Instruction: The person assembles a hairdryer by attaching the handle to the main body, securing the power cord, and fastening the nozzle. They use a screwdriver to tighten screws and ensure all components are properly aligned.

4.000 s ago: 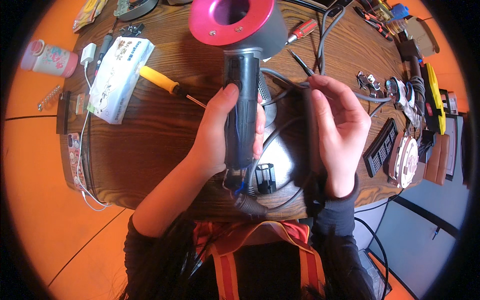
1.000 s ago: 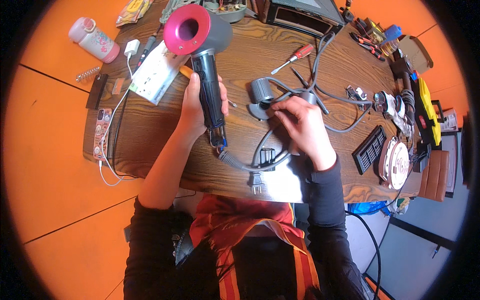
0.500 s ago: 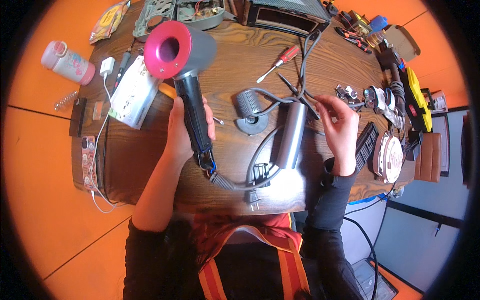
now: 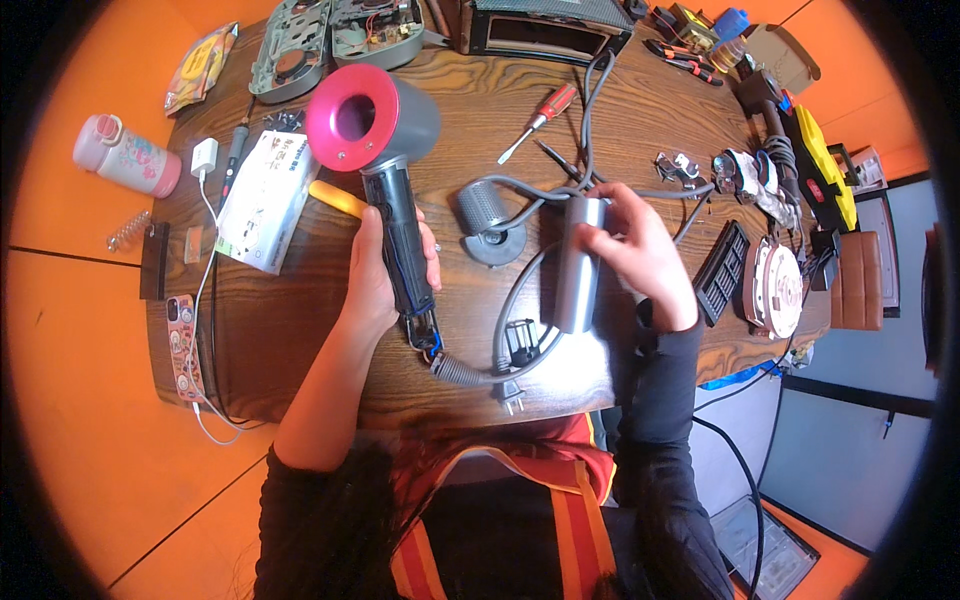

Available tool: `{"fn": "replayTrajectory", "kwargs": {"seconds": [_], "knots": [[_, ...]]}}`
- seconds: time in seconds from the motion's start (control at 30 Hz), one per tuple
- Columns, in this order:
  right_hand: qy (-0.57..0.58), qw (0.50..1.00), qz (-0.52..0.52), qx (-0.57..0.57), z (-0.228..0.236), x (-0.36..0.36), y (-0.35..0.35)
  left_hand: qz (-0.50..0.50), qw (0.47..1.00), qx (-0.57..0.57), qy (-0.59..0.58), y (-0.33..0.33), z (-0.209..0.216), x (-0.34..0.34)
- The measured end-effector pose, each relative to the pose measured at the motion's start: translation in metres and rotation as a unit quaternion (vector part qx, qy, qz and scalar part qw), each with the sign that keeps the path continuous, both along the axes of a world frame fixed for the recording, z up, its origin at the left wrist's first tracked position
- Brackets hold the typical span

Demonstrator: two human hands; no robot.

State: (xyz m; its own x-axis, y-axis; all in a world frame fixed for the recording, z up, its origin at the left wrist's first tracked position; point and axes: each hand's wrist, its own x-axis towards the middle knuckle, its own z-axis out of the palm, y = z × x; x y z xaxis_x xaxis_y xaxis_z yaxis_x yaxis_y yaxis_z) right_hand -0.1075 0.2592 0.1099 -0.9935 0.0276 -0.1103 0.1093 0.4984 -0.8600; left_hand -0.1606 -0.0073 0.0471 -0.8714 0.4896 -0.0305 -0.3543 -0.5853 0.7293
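Note:
My left hand [image 4: 372, 275] is closed round the handle of a hair dryer [image 4: 418, 122], which has a grey head and a pink ring. The handle's outer cover is off, so its black core shows, with blue wires at the lower end. From there a ribbed grey cable [image 4: 457, 369] curves right toward a silver metal tube [image 4: 574, 290]. My right hand [image 4: 645, 255] grips the tube's upper part, thumb on the front and fingers round the far end. Left of the tube lie a perforated grey cylinder [image 4: 482, 207] and a grey disc-shaped part [image 4: 508, 247].
A red-handled screwdriver [image 4: 553, 106] lies beyond the tube, beside looped cable. The plug [image 4: 509, 392] rests near the front edge. An opened grey case [image 4: 375, 40] and a black box [image 4: 545, 38] stand at the back. Leftward are a white packet [image 4: 268, 200] and a phone [image 4: 182, 340].
My right hand has moved from the cable beside the tube onto the tube and closed on it. The hair dryer has shifted slightly right and down in view, still in my left hand.

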Motion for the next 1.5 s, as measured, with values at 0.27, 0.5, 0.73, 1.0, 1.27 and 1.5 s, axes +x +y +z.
{"fn": "replayTrajectory", "kwargs": {"seconds": [0.27, 0.5, 0.73, 1.0, 1.27, 1.5], "knots": [[-0.062, 0.955, 0.017, -0.290, 0.010, 0.006, 0.036, -0.002, 1.000, -0.009, -0.010, 0.004, 0.000, 0.001], [-0.073, 0.963, 0.067, -0.249, 0.003, 0.001, 0.023, -0.003, 1.000, -0.022, 0.004, 0.005, 0.000, 0.001], [-0.066, 0.980, 0.060, -0.176, 0.002, 0.002, 0.010, -0.015, 0.999, -0.025, 0.012, 0.006, 0.000, 0.002], [0.268, 0.933, -0.097, 0.219, 0.008, -0.006, -0.011, -0.006, 0.998, -0.053, 0.029, 0.014, 0.001, 0.005], [0.200, 0.922, 0.154, 0.295, -0.012, -0.016, -0.069, -0.008, 0.997, -0.073, 0.016, 0.019, 0.004, 0.007], [0.135, 0.932, 0.147, 0.303, -0.014, -0.035, -0.070, 0.001, 0.994, -0.106, 0.021, 0.021, 0.004, 0.009]]}}
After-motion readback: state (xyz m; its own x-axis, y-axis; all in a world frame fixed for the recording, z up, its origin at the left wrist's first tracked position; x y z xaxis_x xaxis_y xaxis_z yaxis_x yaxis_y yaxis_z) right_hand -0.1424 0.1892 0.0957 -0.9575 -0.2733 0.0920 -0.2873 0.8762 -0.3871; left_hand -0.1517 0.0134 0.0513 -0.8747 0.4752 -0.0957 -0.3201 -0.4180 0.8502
